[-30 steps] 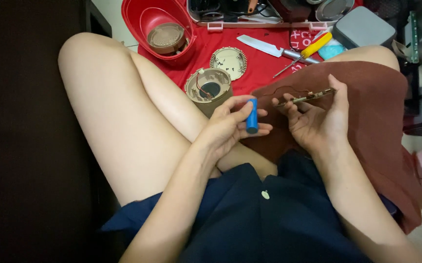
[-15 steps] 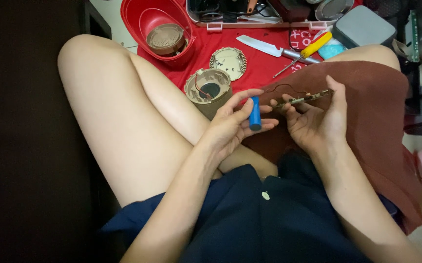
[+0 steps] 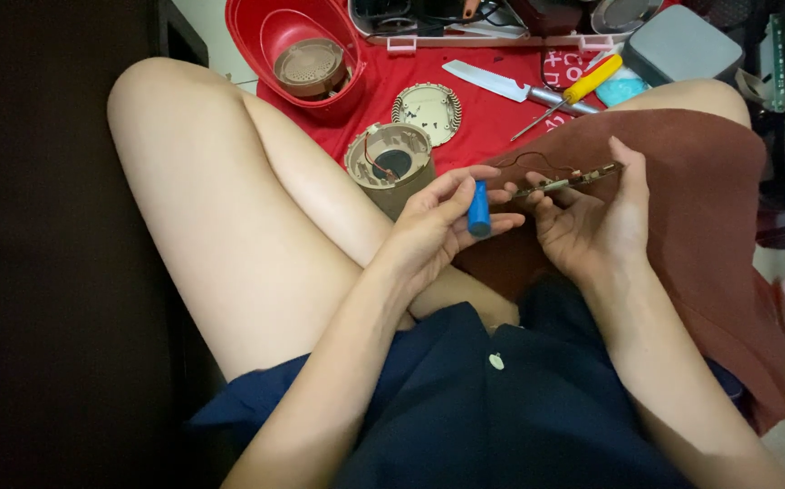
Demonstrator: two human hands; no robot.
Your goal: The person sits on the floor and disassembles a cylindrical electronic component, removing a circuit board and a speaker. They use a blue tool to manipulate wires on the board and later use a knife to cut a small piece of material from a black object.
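**Crowded floor ahead, narrow room over the lap**

The left hand (image 3: 438, 222) and right hand (image 3: 592, 226) worked close together above the lap, hemmed by the raised bare knee (image 3: 166, 100) on the left and the brown cloth (image 3: 700, 181) over the other leg. Straight ahead, the beige cylindrical housing (image 3: 390, 163) stood just beyond the fingers. Past it, the round perforated cover (image 3: 427, 110), knife (image 3: 492, 83), yellow-handled screwdriver (image 3: 582, 86) and red bowl (image 3: 297, 54) crowded the red mat (image 3: 483, 127), leaving only small bare patches between them.

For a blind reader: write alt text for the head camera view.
A seated person's left hand holds a small blue cylindrical cell while the right hand holds a narrow circuit board with thin wires. Beyond the knees, a red cloth carries beige round housing parts, a knife and a yellow-handled screwdriver.
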